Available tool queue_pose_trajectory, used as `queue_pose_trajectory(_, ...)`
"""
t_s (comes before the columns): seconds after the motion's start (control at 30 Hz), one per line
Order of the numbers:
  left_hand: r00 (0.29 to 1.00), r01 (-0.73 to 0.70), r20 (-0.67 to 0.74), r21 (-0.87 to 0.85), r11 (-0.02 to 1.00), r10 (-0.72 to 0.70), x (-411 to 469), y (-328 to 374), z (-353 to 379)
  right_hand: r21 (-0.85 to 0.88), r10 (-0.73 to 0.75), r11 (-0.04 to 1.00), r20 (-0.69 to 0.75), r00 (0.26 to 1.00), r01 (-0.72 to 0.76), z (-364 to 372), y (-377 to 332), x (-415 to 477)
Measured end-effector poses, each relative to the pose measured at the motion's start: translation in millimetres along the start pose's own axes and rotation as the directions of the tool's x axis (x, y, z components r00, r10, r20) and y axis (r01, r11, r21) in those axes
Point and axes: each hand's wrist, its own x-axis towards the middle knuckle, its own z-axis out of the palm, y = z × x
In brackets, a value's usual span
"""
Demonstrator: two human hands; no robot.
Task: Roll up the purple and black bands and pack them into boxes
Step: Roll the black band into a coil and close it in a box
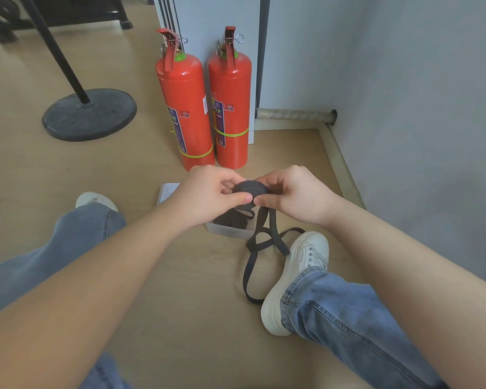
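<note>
Left hand (208,192): thumb and fingers pinch the half-wound black fabric roll (250,188), above the small white box (229,233).
Right hand (289,197): curled fingers pinch its other side.
Risk: the loose tail (272,223) trailing to the floor could snag, loosening the coil.

We note the black band (250,189) wound into a tight roll, raised just above an open white box (230,233). Its loose tail (272,223) trails down in slack loops beside the box. A second dark roll (232,219) lies inside the box.
</note>
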Motion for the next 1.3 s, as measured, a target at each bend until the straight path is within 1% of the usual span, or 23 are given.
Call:
queue_pose_trajectory(0.03, 1.000, 0.020, -0.001, -0.047, 0.999, -0.020, 1.1, -1.3, 0.9, 0.104, 0.020, 0.994, -0.013, 1.000, -0.019, 1.3, -0.1, 0.1)
queue_pose_trajectory(0.1, 0.997, 0.076, 0.026, -0.174, 0.982, -0.073, 1.6, -2.3, 3.2, 0.308, 0.062, 0.950, -0.041, 0.997, -0.047, 2.9, 0.7, -0.3)
queue_pose_trajectory(0.17, 0.991, 0.131, 0.070, -0.304, 0.944, -0.114, 0.4, -1.8, 6.4, 0.424, 0.100, 0.903, -0.054, 0.994, -0.068, 3.0, 2.7, -2.1)
queue_pose_trajectory(0.23, 0.985, 0.165, 0.112, -0.385, 0.908, -0.131, -0.6, -1.7, 9.0, 0.483, 0.130, 0.871, -0.050, 0.990, -0.090, 2.6, 4.8, -4.2)
queue_pose_trajectory(0.27, 0.982, 0.177, 0.131, -0.411, 0.894, -0.135, -1.4, -1.7, 10.0, 0.483, 0.129, 0.871, -0.049, 0.990, -0.090, 2.5, 5.3, -4.6)
queue_pose_trajectory(0.33, 0.977, 0.199, 0.159, -0.444, 0.874, -0.142, -3.1, -1.2, 10.9, 0.413, 0.108, 0.908, -0.058, 0.992, -0.075, 2.7, 4.6, -4.9)
queue_pose_trajectory(0.43, 0.980, 0.173, 0.157, -0.356, 0.918, -0.124, -4.1, -0.1, 8.4, 0.209, 0.062, 0.977, -0.038, 0.997, -0.053, 1.1, 1.0, -5.0)
queue_pose_trajectory(0.5, 0.985, 0.137, 0.140, -0.317, 0.938, -0.097, -3.4, 2.1, 5.1, 0.114, 0.033, 0.993, -0.014, 0.999, -0.032, -0.3, -1.5, -5.4)
queue_pose_trajectory(0.53, 0.987, 0.125, 0.134, -0.315, 0.941, -0.086, -3.1, 3.1, 3.6, 0.109, 0.031, 0.994, -0.009, 0.999, -0.030, -0.6, -2.5, -5.6)
queue_pose_trajectory(0.57, 0.988, 0.120, 0.129, -0.318, 0.940, -0.082, -3.2, 4.1, 3.1, 0.140, 0.039, 0.989, -0.007, 0.999, -0.037, -0.2, -3.0, -5.2)
queue_pose_trajectory(0.67, 0.989, 0.139, 0.103, -0.365, 0.921, -0.109, -4.2, 3.9, 4.8, 0.367, 0.096, 0.926, 0.008, 0.995, -0.092, 2.2, -1.8, -4.0)
queue_pose_trajectory(0.73, 0.988, 0.155, 0.074, -0.425, 0.892, -0.136, -4.4, 3.1, 6.4, 0.437, 0.128, 0.892, 0.007, 0.992, -0.118, 2.2, 1.3, -4.0)
queue_pose_trajectory(0.8, 0.985, 0.169, 0.063, -0.483, 0.859, -0.159, -4.8, 3.6, 6.7, 0.447, 0.138, 0.886, -0.008, 0.990, -0.120, 2.4, 3.9, -4.6)
queue_pose_trajectory(0.9, 0.984, 0.181, 0.095, -0.531, 0.828, -0.154, -4.7, 4.7, 2.7, 0.441, 0.123, 0.893, -0.036, 0.992, -0.094, 2.7, 3.9, -5.4)
queue_pose_trajectory(0.93, 0.984, 0.176, 0.099, -0.508, 0.843, -0.146, -4.5, 4.3, 0.5, 0.407, 0.111, 0.909, -0.038, 0.993, -0.086, 2.5, 3.5, -5.3)
queue_pose_trajectory(0.97, 0.987, 0.159, 0.090, -0.446, 0.881, -0.132, -3.8, 3.2, -1.0, 0.364, 0.098, 0.928, -0.033, 0.995, -0.080, 1.9, 3.1, -5.2)
queue_pose_trajectory(1.03, 0.995, 0.094, 0.056, -0.237, 0.967, -0.083, -2.6, 0.4, -2.1, 0.270, 0.084, 0.960, -0.011, 0.996, -0.078, 0.3, 2.1, -5.5)
queue_pose_trajectory(1.07, 0.997, 0.066, 0.049, -0.154, 0.986, -0.059, -2.5, 0.2, -1.7, 0.219, 0.077, 0.973, -0.006, 0.997, -0.074, -0.6, 1.8, -5.6)
queue_pose_trajectory(1.1, 0.998, 0.052, 0.050, -0.120, 0.991, -0.047, -2.7, 0.7, -1.7, 0.169, 0.067, 0.983, -0.001, 0.998, -0.065, -0.9, 1.2, -5.1)
queue_pose_trajectory(1.17, 0.998, 0.034, 0.065, -0.118, 0.992, -0.027, -2.5, 1.7, -2.5, 0.124, 0.053, 0.991, 0.006, 0.999, -0.053, 0.6, -0.9, -4.2)
queue_pose_trajectory(1.23, 0.998, 0.030, 0.059, -0.104, 0.994, -0.024, -0.7, 1.3, -4.3, 0.156, 0.057, 0.986, -0.006, 0.998, -0.056, 2.9, -2.9, -3.3)
queue_pose_trajectory(1.27, 0.998, 0.046, 0.050, -0.141, 0.989, -0.040, 0.4, 0.4, -4.5, 0.216, 0.068, 0.974, -0.019, 0.998, -0.062, 4.1, -3.1, -3.1)
queue_pose_trajectory(1.3, 0.997, 0.078, 0.043, -0.218, 0.973, -0.070, 1.1, -0.3, -3.7, 0.297, 0.083, 0.952, -0.034, 0.996, -0.069, 5.1, -2.4, -3.0)
